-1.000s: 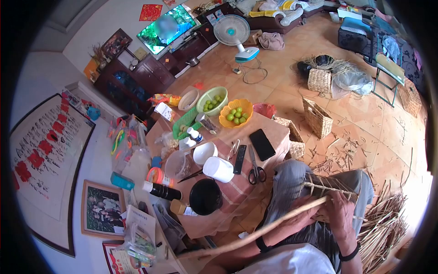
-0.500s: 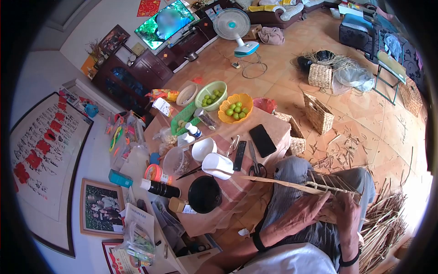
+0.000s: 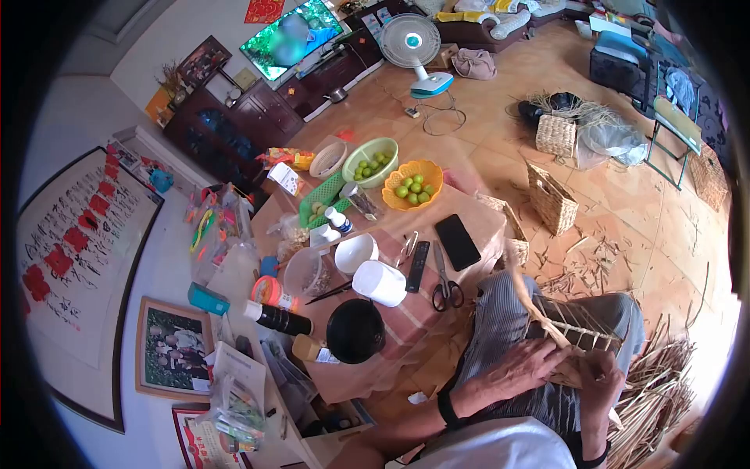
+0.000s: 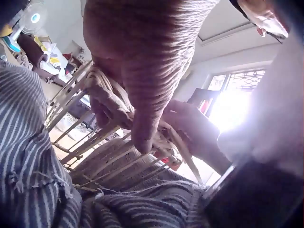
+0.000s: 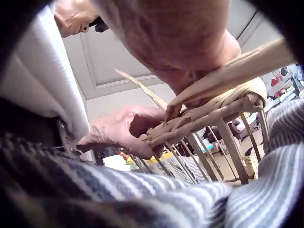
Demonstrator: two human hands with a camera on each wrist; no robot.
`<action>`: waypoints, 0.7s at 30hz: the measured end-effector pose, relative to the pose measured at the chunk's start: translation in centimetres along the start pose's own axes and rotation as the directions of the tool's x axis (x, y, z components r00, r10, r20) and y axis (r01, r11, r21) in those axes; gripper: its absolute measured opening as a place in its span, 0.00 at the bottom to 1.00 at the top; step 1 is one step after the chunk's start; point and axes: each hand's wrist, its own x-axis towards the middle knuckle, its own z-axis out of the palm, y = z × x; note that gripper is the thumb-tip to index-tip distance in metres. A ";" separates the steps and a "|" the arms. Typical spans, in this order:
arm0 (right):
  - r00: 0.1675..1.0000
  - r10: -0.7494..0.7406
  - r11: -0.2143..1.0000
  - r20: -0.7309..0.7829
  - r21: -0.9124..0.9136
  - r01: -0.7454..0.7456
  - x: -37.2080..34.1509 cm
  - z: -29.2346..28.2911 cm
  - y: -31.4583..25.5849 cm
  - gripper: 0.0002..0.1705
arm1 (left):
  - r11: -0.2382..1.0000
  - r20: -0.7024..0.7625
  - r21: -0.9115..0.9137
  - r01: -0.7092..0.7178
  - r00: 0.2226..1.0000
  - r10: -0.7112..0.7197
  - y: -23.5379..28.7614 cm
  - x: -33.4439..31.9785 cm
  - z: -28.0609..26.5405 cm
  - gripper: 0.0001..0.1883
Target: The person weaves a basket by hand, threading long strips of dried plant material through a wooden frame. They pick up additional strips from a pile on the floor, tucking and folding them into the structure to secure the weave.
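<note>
On the striped-trouser lap lies a half-woven basket (image 3: 587, 334), its thin stakes spread below a braided rim (image 5: 209, 114). My left hand (image 3: 525, 367) grips that rim; in the left wrist view the thumb and a finger lie on either side of the braid. Just beside it, my right hand (image 3: 600, 381) pinches the braid where a pale, flat plant strip (image 5: 237, 71) folds into the edge. From the hands, the strip's long free part (image 3: 525, 297) rises away from the body. A shorter strip end (image 5: 137, 85) sticks up between the hands in the right wrist view.
Loose dry stalks (image 3: 652, 399) are heaped beside the right leg. Left of the lap, a table (image 3: 398, 324) bears scissors (image 3: 447, 293), a phone (image 3: 458, 242), a black bowl (image 3: 355, 331) and green fruit. Finished baskets (image 3: 553, 202), scraps and a fan (image 3: 412, 43) stand or lie on the floor.
The strip's long free part has swung from the lower left, across the table, to point forward. Both hands have stayed at the basket rim; the right has shifted slightly right.
</note>
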 end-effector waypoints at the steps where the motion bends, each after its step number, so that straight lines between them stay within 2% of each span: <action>1: 0.999 0.040 0.995 -0.009 0.088 -0.039 0.0 -0.2 0.5 0.11 | 1.000 -0.039 -0.023 -0.014 0.999 0.013 0.0 0.1 -0.5 0.52; 2: 0.990 0.139 0.926 -0.027 0.358 -0.120 0.3 -0.4 1.1 0.12 | 0.999 -0.076 -0.046 -0.030 0.997 0.027 0.0 0.2 -1.2 0.54; 3: 0.971 0.239 0.778 -0.018 0.602 -0.180 0.9 -0.9 0.8 0.13 | 0.997 -0.111 -0.068 -0.046 0.993 0.038 0.3 0.2 -1.8 0.56; 4: 0.920 0.378 0.743 0.101 0.560 -0.366 1.3 -2.5 0.9 0.14 | 0.995 -0.073 -0.093 0.029 0.997 -0.036 0.9 0.2 -2.1 0.60; 8: 0.936 0.328 0.753 0.129 0.562 -0.341 1.2 -3.2 2.9 0.15 | 0.997 -0.088 -0.044 0.067 0.994 -0.070 0.5 -0.2 -0.5 0.60; 10: 0.975 0.195 0.939 0.103 0.269 -0.216 1.6 -3.1 1.6 0.17 | 0.999 -0.094 0.024 0.036 0.995 -0.034 0.5 -0.3 -0.5 0.57; 11: 0.986 0.128 0.984 0.105 0.108 -0.140 1.8 -3.1 0.4 0.19 | 0.998 -0.061 -0.016 0.054 0.997 -0.055 0.4 -0.3 -0.6 0.56; 12: 0.969 0.147 0.986 0.199 -0.103 -0.128 2.8 -3.6 -2.7 0.24 | 0.996 -0.024 -0.056 0.071 0.997 -0.073 0.3 -0.2 -0.7 0.54; 13: 0.979 0.028 0.971 0.203 -0.237 0.021 3.3 -3.3 -3.6 0.25 | 0.991 0.012 -0.095 0.089 0.996 -0.089 0.3 0.0 -0.9 0.52; 15: 0.942 -0.204 0.822 0.265 -0.477 0.312 4.3 -2.5 -4.6 0.25 | 0.995 0.040 -0.059 0.085 0.996 -0.083 0.5 0.5 -1.5 0.49; 16: 0.931 -0.221 0.801 0.291 -0.490 0.343 4.7 -1.7 -5.0 0.22 | 0.996 0.051 -0.048 0.079 0.996 -0.077 0.5 0.5 -1.6 0.49; 19: 0.824 -0.331 0.719 0.460 -0.442 0.536 5.4 -1.9 -4.8 0.16 | 0.995 0.086 -0.022 0.100 0.991 -0.098 0.6 0.6 -1.8 0.49; 21: 0.856 -0.316 0.766 0.409 -0.423 0.484 5.2 -2.0 -5.2 0.12 | 0.995 0.055 -0.022 0.095 0.994 -0.094 0.5 0.6 -1.8 0.50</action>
